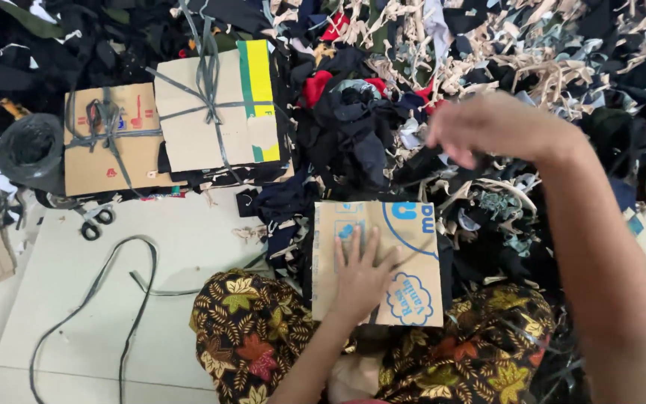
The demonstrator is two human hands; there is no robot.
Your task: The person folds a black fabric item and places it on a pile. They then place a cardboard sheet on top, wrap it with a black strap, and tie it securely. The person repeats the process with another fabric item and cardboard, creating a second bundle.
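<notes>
My left hand (360,275) lies flat, fingers spread, on a brown cardboard sheet with blue print (405,232) that rests on my lap over dark fabric. My right hand (487,127) is raised and blurred over the heap of dark cloth scraps (353,135), fingers bent downward; whether it holds anything is unclear. My knees are covered by leaf-patterned cloth (248,337).
Two cardboard-wrapped bundles tied with grey strips (114,138) (214,105) lie at the upper left. Scissors (93,221) and a long grey fabric strip (114,299) lie on the pale floor board. A dark bag (30,150) sits at far left. Beige shreds (532,60) fill the upper right.
</notes>
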